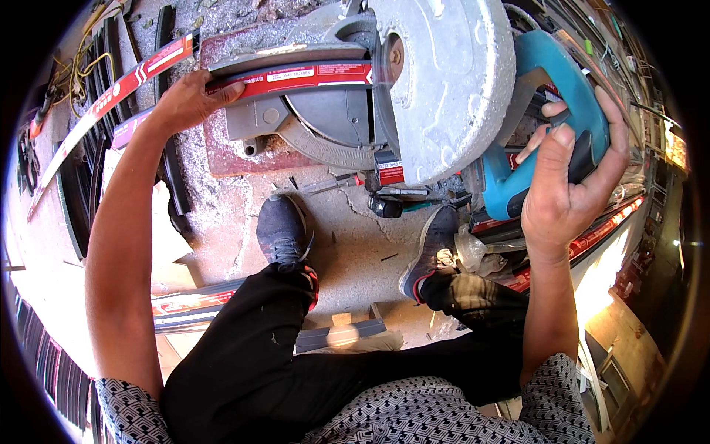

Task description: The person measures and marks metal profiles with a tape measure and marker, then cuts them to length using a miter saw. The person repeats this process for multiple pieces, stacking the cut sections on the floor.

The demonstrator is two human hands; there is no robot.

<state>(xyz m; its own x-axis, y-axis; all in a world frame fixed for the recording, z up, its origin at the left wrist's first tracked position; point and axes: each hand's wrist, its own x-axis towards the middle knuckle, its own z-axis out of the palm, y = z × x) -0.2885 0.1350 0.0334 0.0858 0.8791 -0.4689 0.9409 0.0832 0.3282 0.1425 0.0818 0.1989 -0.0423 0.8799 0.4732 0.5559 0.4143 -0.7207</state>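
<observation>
A miter saw stands on the floor before me, with a grey, dust-coated blade guard [458, 89], a round grey base [325, 140] and a teal handle [543, 55]. My right hand [569, 177] is wrapped round this handle, its fingers inside the loop. A long profile strip with a red printed film [318, 76] lies across the base along the fence. My left hand [185, 103] grips this strip left of the base, thumb along its near side. Its right end meets the guard, which hides the blade and any cut.
Another red and white strip [115, 100] slants past my left hand. Dark profile lengths [109, 52] lie at far left. A screwdriver [333, 183] and a small black tool [384, 206] lie between my shoes. Red-filmed profiles [603, 226] and crumpled plastic [473, 251] lie at right.
</observation>
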